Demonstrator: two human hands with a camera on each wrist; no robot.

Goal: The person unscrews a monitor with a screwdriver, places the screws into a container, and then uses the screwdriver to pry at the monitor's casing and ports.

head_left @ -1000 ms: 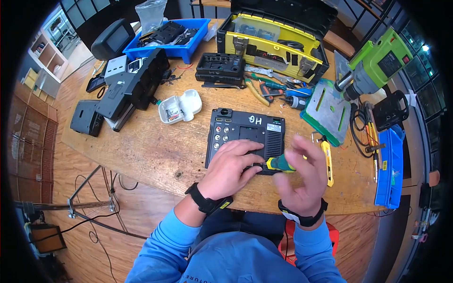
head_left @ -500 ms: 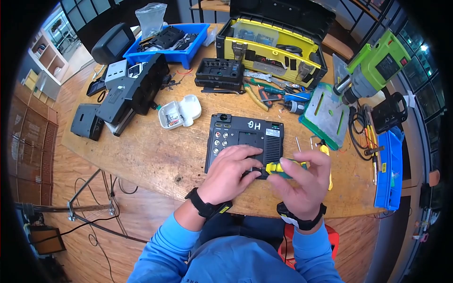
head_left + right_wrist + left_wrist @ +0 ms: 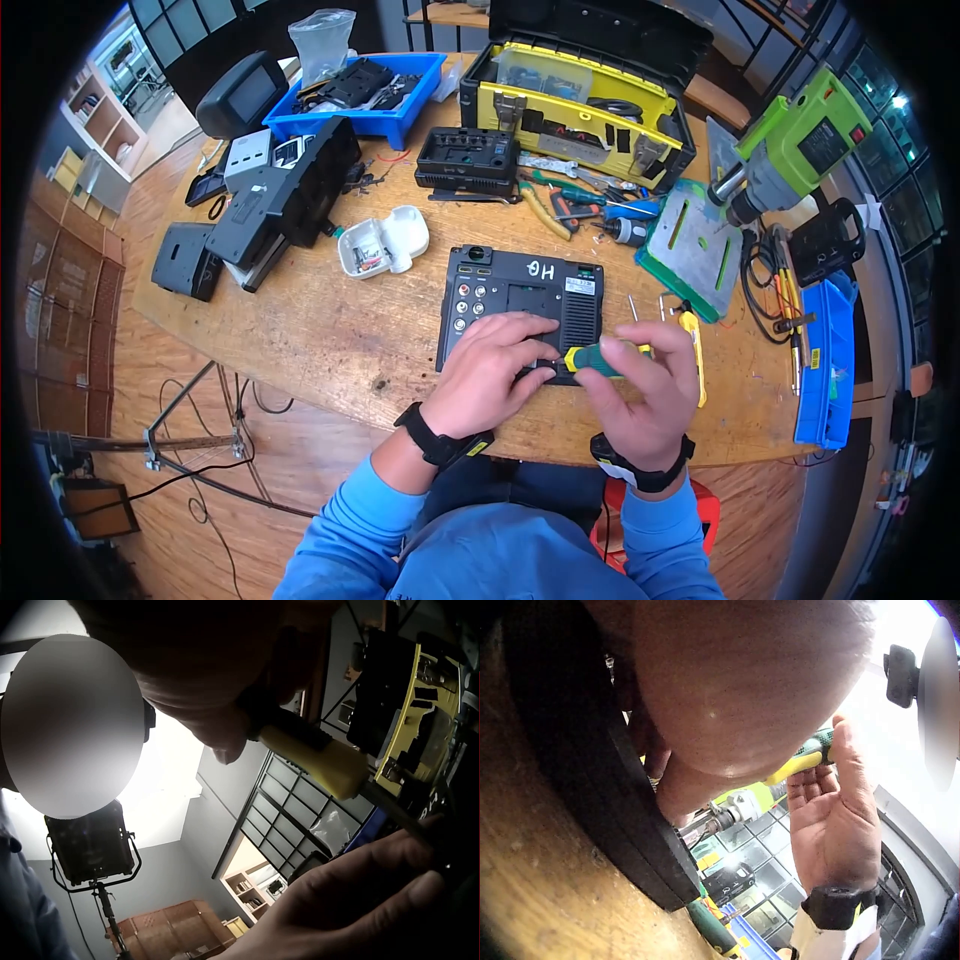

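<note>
A black electronic device (image 3: 525, 290) with round sockets, vent slots and white marker letters lies flat on the wooden table. My left hand (image 3: 488, 368) rests over its near side, fingers fairly straight, fingertips close to the tip of a screwdriver. That screwdriver (image 3: 588, 358) has a green and yellow handle, pinched between the thumb and fingers of my right hand (image 3: 645, 390). In the right wrist view, the screwdriver shaft (image 3: 394, 810) runs down to the left hand's fingertips (image 3: 424, 889), which hide part of its tip. The left wrist view shows the device's thick black edge (image 3: 607, 772).
Beyond the device lie pliers (image 3: 545, 208) and other tools, before a yellow and black toolbox (image 3: 580, 125). A green drill on a stand (image 3: 800, 140) and a yellow utility knife (image 3: 697, 365) are at right. An open white case (image 3: 385, 240) with small parts sits left.
My right hand's fingers have shifted round the screwdriver handle, and the handle has swung slightly. The left hand and the device stay almost in place.
</note>
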